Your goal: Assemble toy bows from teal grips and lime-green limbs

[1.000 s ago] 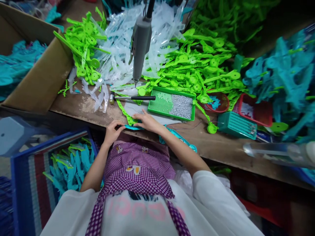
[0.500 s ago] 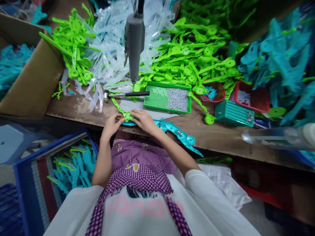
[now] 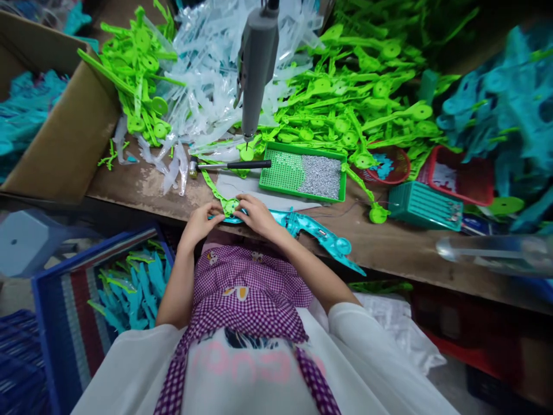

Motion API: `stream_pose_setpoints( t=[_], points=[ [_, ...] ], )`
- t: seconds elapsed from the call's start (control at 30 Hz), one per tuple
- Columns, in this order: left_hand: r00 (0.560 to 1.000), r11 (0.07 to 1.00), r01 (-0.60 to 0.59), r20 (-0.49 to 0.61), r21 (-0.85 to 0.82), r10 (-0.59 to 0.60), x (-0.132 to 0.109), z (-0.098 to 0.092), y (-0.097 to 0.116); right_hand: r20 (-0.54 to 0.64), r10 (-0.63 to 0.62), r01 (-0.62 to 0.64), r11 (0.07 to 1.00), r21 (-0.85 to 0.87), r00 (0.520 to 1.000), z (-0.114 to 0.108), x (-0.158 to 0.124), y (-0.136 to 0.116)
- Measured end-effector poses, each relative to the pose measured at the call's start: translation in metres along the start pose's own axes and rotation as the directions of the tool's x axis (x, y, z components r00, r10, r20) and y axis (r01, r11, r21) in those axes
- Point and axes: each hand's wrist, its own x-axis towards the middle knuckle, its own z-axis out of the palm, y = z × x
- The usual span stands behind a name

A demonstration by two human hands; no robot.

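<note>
At the table's near edge lies a long turquoise plastic shell [image 3: 317, 229], its hollow side up and its tail sticking out to the right. A lime-green plastic arm with a round end [image 3: 229, 206] sits against the shell's left part. My left hand [image 3: 202, 225] pinches the shell's left end with thumb and fingers, close to the round end. My right hand [image 3: 258, 217] has its fingers closed on the right side of the round end. Its fingertips partly hide the joint between the two parts.
A grey electric screwdriver [image 3: 258, 72] hangs above the table. Behind my hands lie a hammer [image 3: 248, 165] and a green tray [image 3: 280, 187] of small metal pieces. Heaps of lime-green arms [image 3: 319, 86] and clear parts [image 3: 203, 75] fill the back. A cardboard box [image 3: 64, 138] stands left.
The view has shifted slightly, so the table's things appear further right. My hands stay at the round end, and the lime-green arm seems to sit slightly lower against the turquoise shell.
</note>
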Motion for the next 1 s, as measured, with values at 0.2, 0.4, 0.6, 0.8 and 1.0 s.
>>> stream_pose_setpoints(
  t=[0.2,0.4,0.6,0.8,1.0],
  points=[
    [0.995,0.996,-0.054,-0.076,0.071,0.059,-0.019,0.007,0.003,0.050,0.005,-0.004,1.000,-0.026,0.999,-0.003,-0.008,-0.007],
    [0.952,0.891,-0.157,-0.175,0.426,0.251,-0.024,0.015,0.011,0.057,0.054,-0.050,0.997,-0.064,0.997,-0.013,-0.015,-0.018],
    [0.926,0.835,-0.190,-0.189,0.517,0.328,-0.018,0.038,0.032,-0.437,0.060,0.004,0.989,0.146,0.897,-0.068,0.001,-0.055],
    [0.848,0.774,-0.352,-0.170,0.526,0.502,-0.026,0.058,0.043,-0.762,0.323,-0.299,0.938,0.178,0.561,-0.117,-0.099,0.033],
    [0.805,0.739,-0.439,-0.142,0.511,0.576,-0.021,0.072,0.044,-0.806,0.514,-0.671,0.711,0.210,0.293,-0.129,-0.218,0.115]
  ],
)
